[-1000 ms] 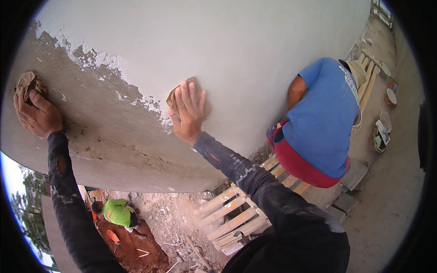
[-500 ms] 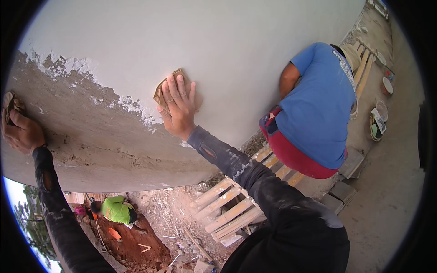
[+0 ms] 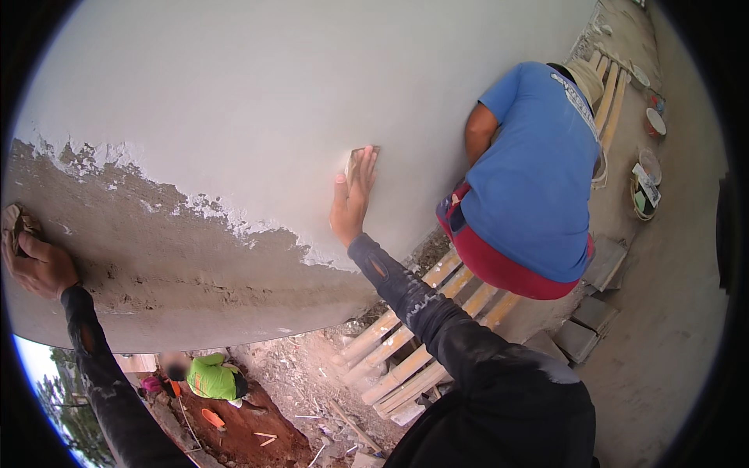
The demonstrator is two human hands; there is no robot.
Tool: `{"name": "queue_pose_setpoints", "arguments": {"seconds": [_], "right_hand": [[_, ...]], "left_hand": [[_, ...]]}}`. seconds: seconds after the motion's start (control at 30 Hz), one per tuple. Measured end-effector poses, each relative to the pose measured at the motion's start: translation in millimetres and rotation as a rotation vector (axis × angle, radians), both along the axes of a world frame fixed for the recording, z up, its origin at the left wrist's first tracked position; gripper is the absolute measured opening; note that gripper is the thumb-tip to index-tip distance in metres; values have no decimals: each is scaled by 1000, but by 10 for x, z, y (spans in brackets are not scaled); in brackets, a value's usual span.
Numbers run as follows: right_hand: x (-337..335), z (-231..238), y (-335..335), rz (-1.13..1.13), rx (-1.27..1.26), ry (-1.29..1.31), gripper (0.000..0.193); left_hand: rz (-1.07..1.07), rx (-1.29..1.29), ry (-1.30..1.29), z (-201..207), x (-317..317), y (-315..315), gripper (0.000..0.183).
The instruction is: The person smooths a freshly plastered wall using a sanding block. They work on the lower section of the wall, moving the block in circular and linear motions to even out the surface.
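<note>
My right hand presses a folded brown sheet of sandpaper against the smooth whitish coat of the wall. Its fingers lie nearly straight over the sheet, with the thumb held apart. At the far left, my left hand has its fingers curled round a crumpled brown sheet, against the bare grey-brown plaster. Part of that sheet is hidden by the fingers, and I cannot tell its kind. A ragged white edge divides the coat from the rough plaster between my hands.
A co-worker in a blue shirt crouches close on the right, beside slatted planks. Buckets and grey blocks stand farther right. Below the wall's edge, another person in bright green bends over a reddish dirt pit.
My right hand has slid to the right along the wall with the sandpaper and turned more edge-on. The left hand keeps its place on the wall, while the whole view has shifted slightly.
</note>
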State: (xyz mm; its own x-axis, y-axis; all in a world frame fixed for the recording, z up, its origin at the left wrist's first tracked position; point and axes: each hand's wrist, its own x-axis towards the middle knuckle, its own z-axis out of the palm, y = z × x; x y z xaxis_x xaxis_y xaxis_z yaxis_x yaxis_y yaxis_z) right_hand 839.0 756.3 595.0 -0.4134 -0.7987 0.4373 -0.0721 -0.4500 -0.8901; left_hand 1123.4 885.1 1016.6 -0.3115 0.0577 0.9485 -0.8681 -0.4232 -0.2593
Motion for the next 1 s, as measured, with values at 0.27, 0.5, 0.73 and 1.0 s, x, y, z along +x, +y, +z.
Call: {"name": "queue_pose_setpoints", "arguments": {"seconds": [0.27,0.5,0.73,1.0], "right_hand": [[62,283,-105,9,18,-58,66],[-281,153,-444,-91,143,-252,70],[28,188,-39,58,34,-22,67],[-459,333,-691,-106,149,-212,71]], "left_hand": [[58,24,-57,215,134,191,64],[55,-10,-192,316,446,69,39],[40,30,-213,343,210,166,38],[22,72,-246,292,-74,179,40]]}}
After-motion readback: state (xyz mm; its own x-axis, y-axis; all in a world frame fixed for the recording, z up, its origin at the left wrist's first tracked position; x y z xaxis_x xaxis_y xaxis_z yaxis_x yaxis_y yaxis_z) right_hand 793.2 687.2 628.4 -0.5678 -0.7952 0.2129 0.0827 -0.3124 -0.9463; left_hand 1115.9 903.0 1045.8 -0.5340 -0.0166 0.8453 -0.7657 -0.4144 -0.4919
